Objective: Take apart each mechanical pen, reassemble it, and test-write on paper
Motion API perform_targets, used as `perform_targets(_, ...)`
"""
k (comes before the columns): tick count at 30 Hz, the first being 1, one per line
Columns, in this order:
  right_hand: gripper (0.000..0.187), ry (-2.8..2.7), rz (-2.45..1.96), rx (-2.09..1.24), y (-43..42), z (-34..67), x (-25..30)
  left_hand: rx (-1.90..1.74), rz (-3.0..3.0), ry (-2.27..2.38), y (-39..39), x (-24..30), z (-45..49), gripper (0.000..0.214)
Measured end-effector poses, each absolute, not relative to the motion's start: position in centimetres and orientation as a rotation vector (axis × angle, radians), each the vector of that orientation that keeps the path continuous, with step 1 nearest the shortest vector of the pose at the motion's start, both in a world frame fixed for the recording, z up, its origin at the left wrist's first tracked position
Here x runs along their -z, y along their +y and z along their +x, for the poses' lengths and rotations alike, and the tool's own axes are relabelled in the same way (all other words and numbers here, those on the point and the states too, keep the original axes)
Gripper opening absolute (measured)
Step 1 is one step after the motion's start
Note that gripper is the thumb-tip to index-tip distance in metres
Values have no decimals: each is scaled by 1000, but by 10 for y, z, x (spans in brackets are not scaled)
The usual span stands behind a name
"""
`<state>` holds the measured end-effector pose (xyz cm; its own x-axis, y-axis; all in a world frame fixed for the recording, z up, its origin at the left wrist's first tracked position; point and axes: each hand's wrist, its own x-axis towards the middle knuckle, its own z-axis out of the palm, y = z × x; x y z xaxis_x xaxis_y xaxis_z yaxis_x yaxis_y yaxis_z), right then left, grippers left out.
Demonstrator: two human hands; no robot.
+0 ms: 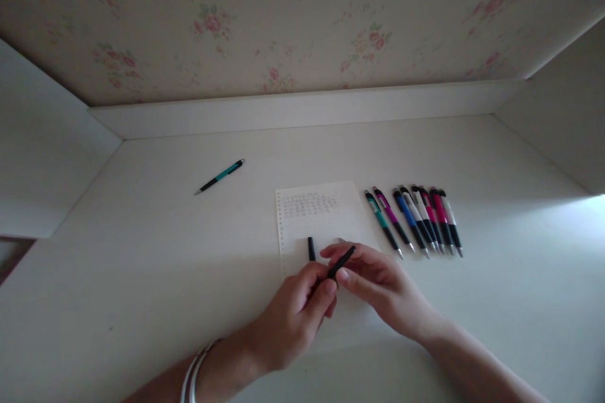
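A slim black pen part [342, 262] slants up to the right between my hands, over a sheet of lined paper [326, 217]. My left hand [302, 312] grips its lower end between thumb and bent fingers. At its upper side, the thumb and fingers of my right hand [382, 283] close around it. Another black pen piece [311, 248] lies on the paper just beyond my left hand, its near end hidden. A small pale pointed piece [341, 240] shows past my right fingers, mostly covered.
To the right of the paper, several click pens [420, 220] lie side by side in green, purple, blue, white and pink. A teal and black pen [220, 177] rests alone at the back left. White panels and a back ledge [307, 112] border the white desk [142, 277].
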<state>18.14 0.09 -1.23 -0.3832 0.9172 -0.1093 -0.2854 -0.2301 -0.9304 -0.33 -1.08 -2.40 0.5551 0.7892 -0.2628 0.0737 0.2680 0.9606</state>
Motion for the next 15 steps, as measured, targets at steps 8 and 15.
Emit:
perform_targets(8, 8, -1085, -706, -1868, 0, 182, 13, -599, 1257, 823, -11, 25, -5, 40)
perform_targets(15, 20, -1219, -741, -1742, 1, 187, 9, -557, 1309, 834, -9, 15, -6, 42)
